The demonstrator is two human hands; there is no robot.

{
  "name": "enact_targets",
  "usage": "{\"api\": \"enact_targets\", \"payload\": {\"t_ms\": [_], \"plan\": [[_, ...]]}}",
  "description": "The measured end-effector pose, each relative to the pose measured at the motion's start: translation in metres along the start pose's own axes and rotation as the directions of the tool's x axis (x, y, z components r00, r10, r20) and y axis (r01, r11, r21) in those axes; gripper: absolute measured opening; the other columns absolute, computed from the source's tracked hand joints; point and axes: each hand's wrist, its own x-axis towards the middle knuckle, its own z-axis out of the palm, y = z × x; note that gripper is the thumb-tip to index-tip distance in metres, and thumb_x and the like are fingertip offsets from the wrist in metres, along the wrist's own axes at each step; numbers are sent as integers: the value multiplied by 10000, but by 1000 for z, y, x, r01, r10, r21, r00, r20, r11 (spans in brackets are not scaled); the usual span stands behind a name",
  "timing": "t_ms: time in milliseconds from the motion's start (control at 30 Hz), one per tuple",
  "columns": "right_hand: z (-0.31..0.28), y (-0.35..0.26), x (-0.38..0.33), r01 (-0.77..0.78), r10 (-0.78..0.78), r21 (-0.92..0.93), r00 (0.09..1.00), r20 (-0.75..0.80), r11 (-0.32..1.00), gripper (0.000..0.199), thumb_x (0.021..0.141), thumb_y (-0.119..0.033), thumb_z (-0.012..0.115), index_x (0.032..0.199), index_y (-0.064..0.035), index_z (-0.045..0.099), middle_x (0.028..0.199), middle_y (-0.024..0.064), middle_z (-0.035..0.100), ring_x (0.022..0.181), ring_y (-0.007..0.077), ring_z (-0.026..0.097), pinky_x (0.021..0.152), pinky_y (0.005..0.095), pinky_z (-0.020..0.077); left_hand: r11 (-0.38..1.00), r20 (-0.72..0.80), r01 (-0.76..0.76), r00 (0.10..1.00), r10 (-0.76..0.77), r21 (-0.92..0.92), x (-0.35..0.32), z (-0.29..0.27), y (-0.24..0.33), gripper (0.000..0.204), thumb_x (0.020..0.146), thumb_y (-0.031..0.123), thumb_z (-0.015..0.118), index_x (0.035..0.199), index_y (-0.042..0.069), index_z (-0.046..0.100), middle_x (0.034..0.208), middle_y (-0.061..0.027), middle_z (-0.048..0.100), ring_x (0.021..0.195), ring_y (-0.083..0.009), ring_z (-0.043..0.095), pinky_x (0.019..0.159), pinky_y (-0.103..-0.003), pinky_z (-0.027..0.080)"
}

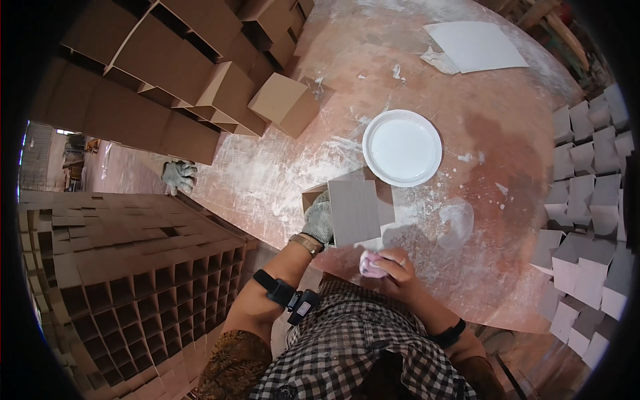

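Observation:
A grey-brown box (355, 212) with a flat, grained top face sits in front of me at the table's near edge. My left hand (319, 222), in a grey knitted glove, reaches into its open left side and holds it; the fingertips are hidden inside. Just right of the box and apart from it, my bare right hand (393, 270) is closed around a crumpled pinkish cloth or sponge (372, 264). Beyond the box stands a round white plate (402, 148), its middle evenly white.
Brown boxes (283, 103) are stacked at the far left. Rows of open box frames (153, 293) stand at the near left, with a loose grey glove (179, 177) beyond them. Greyish-white boxes (590, 200) line the right. A white sheet (477, 47) lies on the smeared table (493, 267).

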Motion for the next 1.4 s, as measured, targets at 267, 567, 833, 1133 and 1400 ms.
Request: {"api": "enact_targets", "payload": {"t_ms": [267, 567, 833, 1133, 1400], "plan": [[-39, -11, 17, -318, 309, -28, 936, -166, 948, 275, 754, -13, 597, 1029, 5, 591, 1074, 172, 591, 1005, 291, 571, 880, 346, 437, 999, 97, 18, 995, -22, 41, 11, -12, 26, 380, 868, 301, 492, 1150, 59, 571, 1177, -172, 565, 1082, -312, 536, 941, -380, 415], [-39, 8, 101, -300, 291, -23, 939, -182, 954, 347, 733, 23, 564, 1079, 2, 589, 1055, 144, 587, 997, 270, 567, 873, 328, 433, 952, 135, 61, 985, -106, 300, 16, -15, 54, 292, 811, 303, 512, 861, 88, 704, 884, -144, 672, 815, -295, 654, 702, -423, 512], [-43, 8, 154, 112, -23, -525, 985, 173, 844, 366, 657, 30, 561, 1002, -81, 608, 1018, 116, 573, 880, 318, 533, 725, 412, 425, 930, 155, -23, 987, -37, 367, 36, -3, 61, 251, 790, 273, 521, 861, 89, 675, 844, -146, 663, 787, -297, 643, 693, -414, 492], [-43, -50, 89, 394, 21, -693, 861, 508, 604, 285, 680, -120, 556, 956, -74, 612, 1015, 85, 589, 855, 248, 528, 692, 377, 376, 926, 125, -108, 990, 67, 361, 29, 5, 58, 246, 761, 241, 538, 857, 49, 658, 786, -149, 649, 733, -298, 629, 635, -418, 479], [-39, 0, 152, 259, 58, -711, 920, 387, 654, 270, 691, -31, 558, 953, -65, 616, 1006, 93, 596, 872, 268, 535, 732, 390, 387, 944, 22, -14, 1000, 7, 329, 26, 14, 60, 143, 734, 180, 558, 751, 88, 666, 688, -118, 637, 674, -276, 625, 588, -414, 463]]}}
